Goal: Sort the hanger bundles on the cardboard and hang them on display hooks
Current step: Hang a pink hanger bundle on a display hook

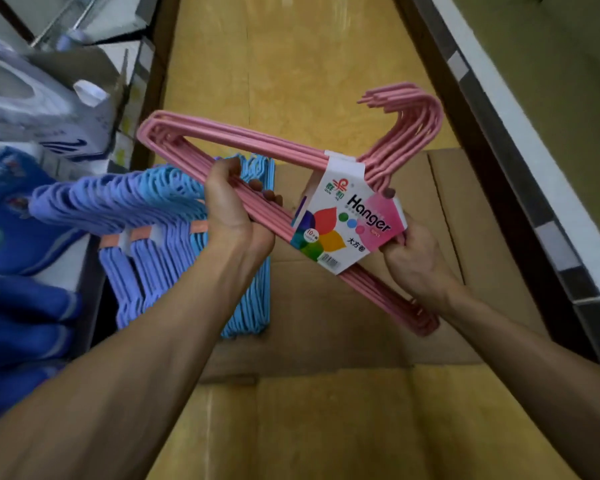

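Note:
I hold a pink hanger bundle [257,140] up over the flattened cardboard [343,306]. A white paper label [347,223] printed "Hanger" wraps its middle. My left hand [236,209] grips the bundle's long bar left of the label. My right hand [416,261] grips the same bar to the right, under the label, with a thumb tip showing on the label's top edge. The hooks point up and to the right. On the cardboard's left edge lie a purple hanger bundle [125,202] and a light blue hanger bundle [253,278], partly hidden by my left arm.
Blue packaged goods [21,289] and white plastic-wrapped items [32,98] fill the shelf at left. A yellow tiled floor [291,64] runs ahead down the aisle. A dark shelf base with a white edge [520,168] borders the right side.

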